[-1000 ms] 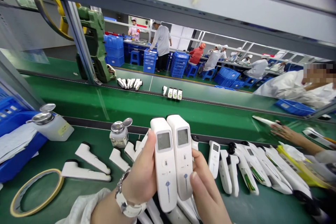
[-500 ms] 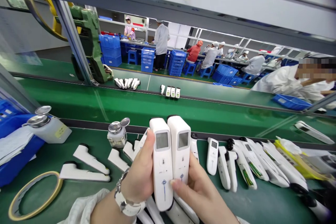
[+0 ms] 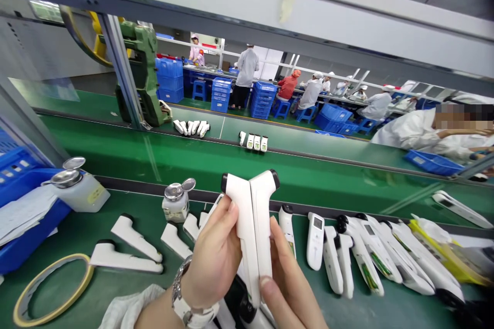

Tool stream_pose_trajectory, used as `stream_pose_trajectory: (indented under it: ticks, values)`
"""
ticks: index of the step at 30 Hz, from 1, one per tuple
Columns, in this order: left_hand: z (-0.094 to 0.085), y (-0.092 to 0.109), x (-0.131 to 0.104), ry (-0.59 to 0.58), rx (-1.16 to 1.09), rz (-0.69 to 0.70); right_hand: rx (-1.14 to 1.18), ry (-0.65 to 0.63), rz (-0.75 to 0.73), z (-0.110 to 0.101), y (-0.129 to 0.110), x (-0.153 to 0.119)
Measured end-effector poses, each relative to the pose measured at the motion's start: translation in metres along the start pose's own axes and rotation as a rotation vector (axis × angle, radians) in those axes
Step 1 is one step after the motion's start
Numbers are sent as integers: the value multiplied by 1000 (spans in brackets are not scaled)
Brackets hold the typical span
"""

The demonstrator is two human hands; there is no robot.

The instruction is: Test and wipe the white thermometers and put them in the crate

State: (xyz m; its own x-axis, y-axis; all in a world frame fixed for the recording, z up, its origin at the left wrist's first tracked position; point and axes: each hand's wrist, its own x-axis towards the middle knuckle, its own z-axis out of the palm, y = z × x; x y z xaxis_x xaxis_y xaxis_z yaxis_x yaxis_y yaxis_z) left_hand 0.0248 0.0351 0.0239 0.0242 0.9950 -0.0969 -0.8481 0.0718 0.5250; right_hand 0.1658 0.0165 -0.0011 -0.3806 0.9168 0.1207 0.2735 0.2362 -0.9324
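Observation:
Two white infrared thermometers are held upright back to back in front of me, their black-tipped heads pointing apart. My left hand (image 3: 216, 252) wraps the left thermometer (image 3: 244, 216), and my right hand (image 3: 287, 282) grips the right thermometer (image 3: 263, 216) with the thumb near its lower end. Below my hands lie more thermometers, partly hidden. Left of my hands, several white thermometers (image 3: 135, 239) rest on the green bench (image 3: 142, 277). To the right, another thermometer (image 3: 315, 241) with a screen lies beside a row of others (image 3: 358, 254), some showing green circuit boards.
A tape roll (image 3: 83, 272) lies at left, near a blue bin (image 3: 50, 226) with papers. Two dispenser bottles (image 3: 175, 205) (image 3: 90, 193) stand along the back. Beyond runs a green conveyor (image 3: 216, 159) with thermometers. A co-worker in white (image 3: 409, 123) leans in at far right.
Both thermometers have turned in my hands: their screens faced me before, and now their side profiles show with the heads pointing outward. The view has shifted slightly.

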Motion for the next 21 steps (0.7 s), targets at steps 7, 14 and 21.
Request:
stream_pose_trajectory:
  ticks: [7, 14, 21]
  values:
    - [1, 1, 1, -1, 22, 14, 117, -61, 23, -2, 9, -2]
    - [-1, 0, 0, 2, 48, 26, 322, -29, -39, 4, 10, 2]
    - [-5, 8, 7, 29, 229, 65, 368, 107, 82, 6, 10, 19]
